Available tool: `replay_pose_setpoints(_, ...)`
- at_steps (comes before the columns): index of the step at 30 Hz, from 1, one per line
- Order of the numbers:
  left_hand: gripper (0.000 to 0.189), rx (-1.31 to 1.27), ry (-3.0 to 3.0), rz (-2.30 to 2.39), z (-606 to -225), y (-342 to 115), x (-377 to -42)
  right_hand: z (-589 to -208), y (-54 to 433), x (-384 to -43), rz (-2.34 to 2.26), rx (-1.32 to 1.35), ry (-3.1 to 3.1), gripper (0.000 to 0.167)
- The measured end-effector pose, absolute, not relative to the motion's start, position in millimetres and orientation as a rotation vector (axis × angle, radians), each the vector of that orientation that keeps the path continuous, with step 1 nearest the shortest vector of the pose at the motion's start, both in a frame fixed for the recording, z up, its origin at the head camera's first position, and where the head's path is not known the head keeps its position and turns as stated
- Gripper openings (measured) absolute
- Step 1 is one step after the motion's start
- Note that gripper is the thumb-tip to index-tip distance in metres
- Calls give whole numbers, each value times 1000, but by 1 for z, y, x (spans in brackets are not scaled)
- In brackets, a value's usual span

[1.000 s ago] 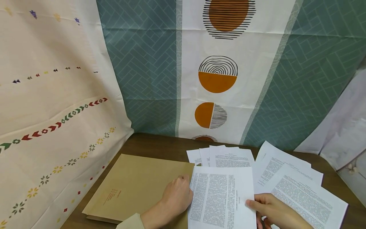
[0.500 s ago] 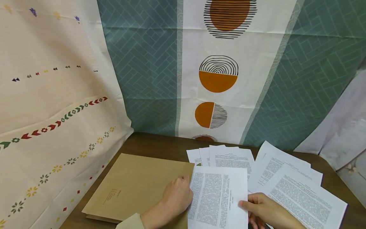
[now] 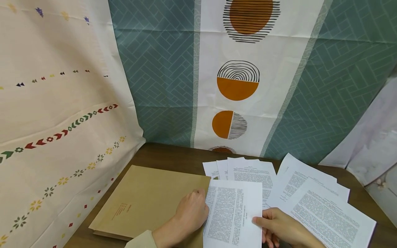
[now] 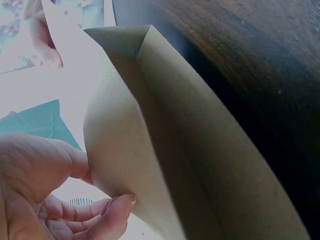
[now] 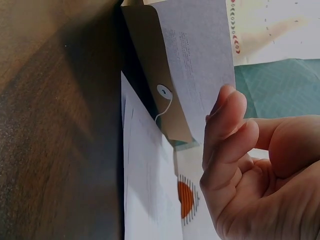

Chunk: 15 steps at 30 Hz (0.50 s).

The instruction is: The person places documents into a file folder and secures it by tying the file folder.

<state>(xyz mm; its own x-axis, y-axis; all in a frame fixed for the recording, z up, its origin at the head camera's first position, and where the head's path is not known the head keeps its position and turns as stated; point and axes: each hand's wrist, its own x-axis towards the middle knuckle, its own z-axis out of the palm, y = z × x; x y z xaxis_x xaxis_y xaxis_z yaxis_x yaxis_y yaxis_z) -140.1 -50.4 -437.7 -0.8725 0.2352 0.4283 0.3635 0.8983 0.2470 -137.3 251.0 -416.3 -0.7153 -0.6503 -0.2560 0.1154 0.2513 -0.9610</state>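
Note:
A brown kraft document envelope [image 3: 155, 193] lies on the table at left, red print near its lower left. My left hand [image 3: 193, 210] pinches the upper panel at its right-hand mouth; the left wrist view shows the envelope [image 4: 120, 125] gaping beside the fingers. My right hand [image 3: 280, 225] holds the right edge of a printed sheet [image 3: 231, 213], thumb on top. The sheet's left part is hidden in the envelope's mouth. In the right wrist view, a flap [image 5: 150, 55] with a white button [image 5: 164, 92] and string shows under the sheet [image 5: 200, 55].
Several printed pages [image 3: 252, 172] lie fanned behind the held sheet. More loose pages [image 3: 332, 210] spread over the right side of the dark wooden table [image 3: 173, 158]. Patterned cloths [image 3: 155, 75] hang behind and at the left.
My right hand has moved left with the sheet, and less of the sheet shows outside the envelope. My left hand has kept its place at the mouth.

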Motion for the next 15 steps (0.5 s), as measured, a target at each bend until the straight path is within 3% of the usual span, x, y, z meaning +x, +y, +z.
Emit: replay_pose_setpoints(15,15,-455,-2660,-432,-437,-51,-141,-418,239,-139,-1533,-443,1901,28)
